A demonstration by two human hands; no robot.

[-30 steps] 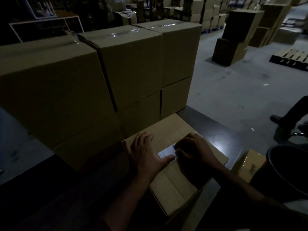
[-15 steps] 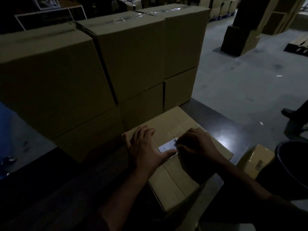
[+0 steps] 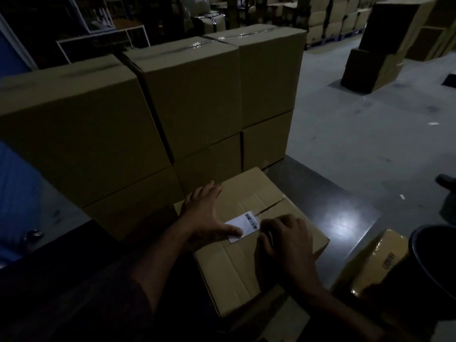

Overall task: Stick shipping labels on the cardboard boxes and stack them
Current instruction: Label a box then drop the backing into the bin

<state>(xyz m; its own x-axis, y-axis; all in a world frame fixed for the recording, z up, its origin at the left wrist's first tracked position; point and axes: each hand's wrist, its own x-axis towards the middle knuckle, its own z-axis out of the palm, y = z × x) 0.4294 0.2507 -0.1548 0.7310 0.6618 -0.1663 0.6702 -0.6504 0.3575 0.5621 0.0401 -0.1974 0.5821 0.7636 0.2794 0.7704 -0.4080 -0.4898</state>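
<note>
A small cardboard box lies on a dark table in front of me. A white shipping label with a barcode sits on its top, near the flap seam. My left hand lies flat on the box, its thumb pressing the label's near-left corner. My right hand rests on the box at the label's right edge with its fingers curled down; whether they pinch the label is hidden. Behind the box stands a wall of large stacked cardboard boxes.
A small taped box lies at the table's right, beside a dark round bin. More box stacks stand across the grey floor. A person's shoe shows at the right edge. A blue panel is at the left.
The label now shows more, with its barcode uncovered. My right hand has slid slightly right off it. The left thumb stays on the label.
</note>
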